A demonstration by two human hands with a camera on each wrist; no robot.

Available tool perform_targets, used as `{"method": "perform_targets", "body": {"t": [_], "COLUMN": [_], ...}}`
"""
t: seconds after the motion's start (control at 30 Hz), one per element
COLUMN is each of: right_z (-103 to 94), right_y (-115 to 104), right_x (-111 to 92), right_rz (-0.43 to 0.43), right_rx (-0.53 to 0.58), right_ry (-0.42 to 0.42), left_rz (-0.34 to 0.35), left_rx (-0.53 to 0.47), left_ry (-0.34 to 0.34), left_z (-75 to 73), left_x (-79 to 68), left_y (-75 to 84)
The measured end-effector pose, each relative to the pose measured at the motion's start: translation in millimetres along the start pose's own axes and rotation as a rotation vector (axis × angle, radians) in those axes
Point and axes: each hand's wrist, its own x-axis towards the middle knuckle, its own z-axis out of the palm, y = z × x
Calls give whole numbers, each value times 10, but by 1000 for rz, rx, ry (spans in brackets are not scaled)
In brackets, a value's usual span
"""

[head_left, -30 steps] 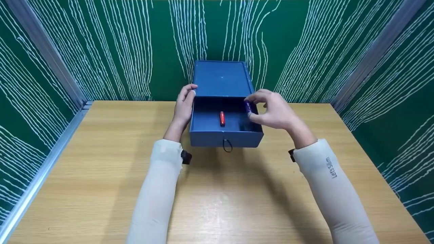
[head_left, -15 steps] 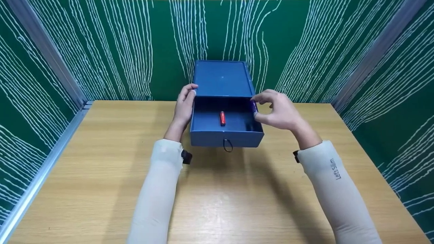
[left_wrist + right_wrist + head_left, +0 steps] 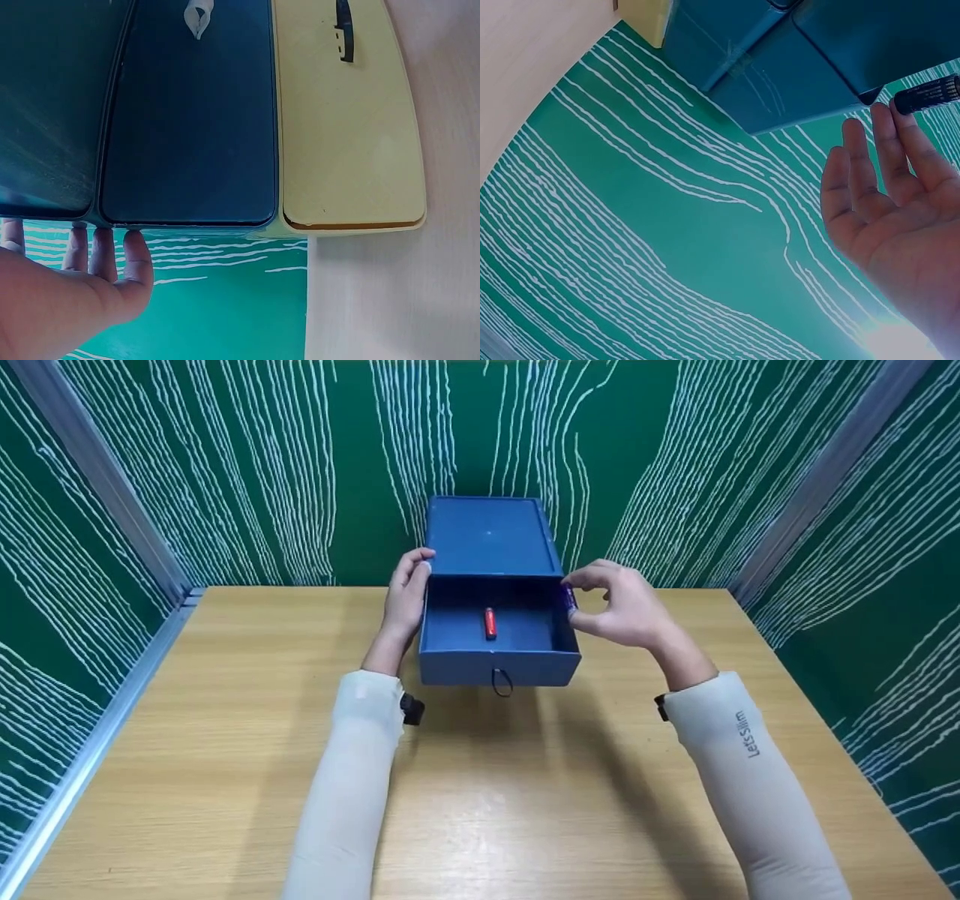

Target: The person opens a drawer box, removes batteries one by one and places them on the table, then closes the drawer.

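A blue top drawer (image 3: 500, 667) stands pulled out, a black loop hanging from its front. Inside it lies a red battery (image 3: 490, 623). My right hand (image 3: 628, 604) pinches a purple battery (image 3: 569, 598) between thumb and fingertips at the drawer's right wall; the battery's dark end (image 3: 928, 94) also shows in the right wrist view, with the other fingers spread. My left hand (image 3: 406, 596) rests against the left side of the drawer unit (image 3: 491, 536), fingers fairly straight. In the left wrist view its fingertips (image 3: 137, 244) touch the unit's side.
Below the open drawer are a shut blue drawer (image 3: 191, 127) with a pale pull and a yellow one (image 3: 349, 135) with a black pull. The unit stands on a wooden table (image 3: 480, 810), close to a green wall (image 3: 637, 427) with white wavy lines.
My right hand has moved a little to the right with the purple battery, from inside the drawer to its right wall. The left hand and the red battery stay in place.
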Motion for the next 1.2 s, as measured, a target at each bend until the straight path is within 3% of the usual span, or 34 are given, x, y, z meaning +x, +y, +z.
{"method": "perform_targets", "body": {"t": [0.3, 0.5, 0.77, 1.0, 1.2], "right_z": [-13, -1, 23, 77, 118], "right_y": [96, 167, 261, 343, 366], "right_x": [-42, -74, -85, -94, -84], "right_rz": [31, 41, 56, 133, 151], "right_rx": [8, 4, -2, -1, -2], "right_ry": [2, -1, -16, -46, -59], "left_rz": [-41, -42, 5, -5, -14], "left_rx": [19, 7, 15, 9, 12], "left_ry": [8, 11, 25, 14, 11], "left_z": [16, 9, 19, 15, -4], "left_x": [-100, -47, 60, 49, 27], "left_y": [149, 72, -108, -108, -86]}}
